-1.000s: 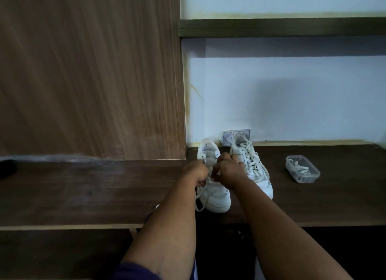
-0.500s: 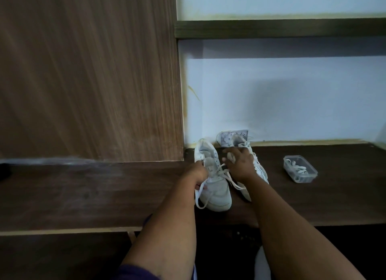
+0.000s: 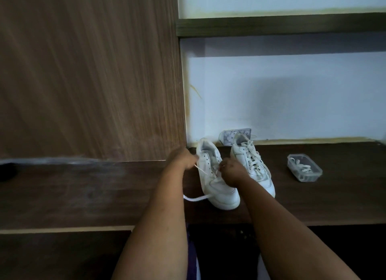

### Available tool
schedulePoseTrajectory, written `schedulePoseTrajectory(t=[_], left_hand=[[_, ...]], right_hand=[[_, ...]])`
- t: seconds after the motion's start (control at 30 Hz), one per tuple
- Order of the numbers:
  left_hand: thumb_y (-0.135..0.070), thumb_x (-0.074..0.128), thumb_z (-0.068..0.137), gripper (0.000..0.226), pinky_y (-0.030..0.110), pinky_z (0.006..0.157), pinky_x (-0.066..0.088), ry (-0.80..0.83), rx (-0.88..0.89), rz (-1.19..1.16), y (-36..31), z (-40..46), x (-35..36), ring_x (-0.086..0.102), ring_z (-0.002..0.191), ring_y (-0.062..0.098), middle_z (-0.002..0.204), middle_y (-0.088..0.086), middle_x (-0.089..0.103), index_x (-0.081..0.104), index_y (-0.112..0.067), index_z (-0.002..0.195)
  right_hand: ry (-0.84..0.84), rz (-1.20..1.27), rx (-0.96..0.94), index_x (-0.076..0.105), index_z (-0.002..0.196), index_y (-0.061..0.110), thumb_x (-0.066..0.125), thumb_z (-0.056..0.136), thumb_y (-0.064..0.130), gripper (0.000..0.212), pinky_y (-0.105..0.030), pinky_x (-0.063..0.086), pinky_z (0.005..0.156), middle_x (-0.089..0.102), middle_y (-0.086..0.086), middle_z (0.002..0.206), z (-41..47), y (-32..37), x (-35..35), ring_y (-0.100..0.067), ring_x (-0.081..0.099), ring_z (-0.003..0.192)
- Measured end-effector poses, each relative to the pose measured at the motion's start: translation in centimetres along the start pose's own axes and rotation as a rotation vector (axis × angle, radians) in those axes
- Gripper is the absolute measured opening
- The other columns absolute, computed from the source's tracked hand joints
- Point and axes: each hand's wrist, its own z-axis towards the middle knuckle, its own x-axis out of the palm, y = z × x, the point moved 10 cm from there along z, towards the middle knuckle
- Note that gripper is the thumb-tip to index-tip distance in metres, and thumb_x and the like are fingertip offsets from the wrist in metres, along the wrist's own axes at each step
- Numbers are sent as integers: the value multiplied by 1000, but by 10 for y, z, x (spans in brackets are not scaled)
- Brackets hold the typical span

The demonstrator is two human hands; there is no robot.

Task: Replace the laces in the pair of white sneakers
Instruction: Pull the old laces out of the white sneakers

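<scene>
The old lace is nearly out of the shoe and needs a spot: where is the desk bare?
Bare desk top lies left of the left hand, out to the dark thing at the far left edge. A smaller patch sits between the laced sneaker and the clear box. Crowded: both sneakers and the right hand.

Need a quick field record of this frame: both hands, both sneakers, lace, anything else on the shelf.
left hand: grips one end of the lace, beside the near sneaker's collar
right hand: fingers curled at the lace over the near sneaker's eyelets
lace: partly pulled out; a loose end trails onto the shelf
near sneaker: upright, upper eyelets empty
far sneaker: upright, fully laced
plastic box: open, on shelf, holds white laces
</scene>
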Motion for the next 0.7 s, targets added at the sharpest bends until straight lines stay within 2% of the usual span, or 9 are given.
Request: schedulePoseTrajectory(t=[0.07,0.13,0.23,0.37,0.43,0.5,0.53,0.6,0.7], left_hand=[[-48,56,89,43,37,83,52,-165,2,27,-3,-3,-16,63,99,29,111,10,66,65,-12,111],[-53,57,87,44,38,82,52,-137,-1,82,-7,-6,-2,63,101,28,113,8,66,64,-16,111],[-55,54,88,47,32,75,48,-67,16,118,-18,-12,30,63,103,27,115,6,66,64,-17,112],[-35,60,89,45,34,88,48,-45,9,169,-25,-15,53,56,120,29,132,11,58,57,-13,128],[-28,57,92,43,34,92,46,-15,1,154,-25,-12,57,54,123,30,136,13,54,54,-10,131],[-27,54,93,42,34,92,46,17,3,127,-24,-9,58,54,123,31,136,14,54,54,-9,131],[-28,53,94,41,33,92,46,20,6,114,-24,-8,58,55,121,31,135,14,55,55,-9,129],[-28,51,94,38,32,92,47,26,2,83,-21,-8,57,56,119,30,132,13,57,57,-9,127],[-28,49,94,38,32,93,50,74,-29,-40,-17,-8,63,60,115,31,127,15,61,60,-7,123]], right_hand=[[-61,53,41,56,107,4,43,97,22,24,-34,46,86,60,-13,112,1,-6,-9,-29,58,103],[-133,91,58,52,102,6,46,95,22,18,-37,46,82,61,-15,104,1,-11,-16,-33,60,96],[-137,123,85,51,103,8,45,95,21,17,-33,40,75,61,-14,101,-5,-8,-20,-31,58,93],[-82,162,36,54,110,2,40,100,22,26,-33,41,80,60,-16,109,-7,2,-23,-31,56,103],[-118,212,122,56,115,0,41,100,17,28,-26,42,76,59,-17,115,-7,-12,-36,-32,55,110],[-229,269,303,54,122,-1,38,99,12,30,-17,40,60,57,-17,121,-10,-46,-54,-31,54,113],[-294,277,372,52,123,-1,38,98,12,31,-18,40,60,57,-17,123,-16,-59,-64,-32,54,113],[-349,178,366,52,121,1,43,97,16,30,-28,41,78,55,-19,125,-14,-70,-73,-34,52,114],[-263,-8,115,54,126,22,55,92,35,37,-43,35,101,42,-12,138,-6,-36,-64,-36,39,125]])
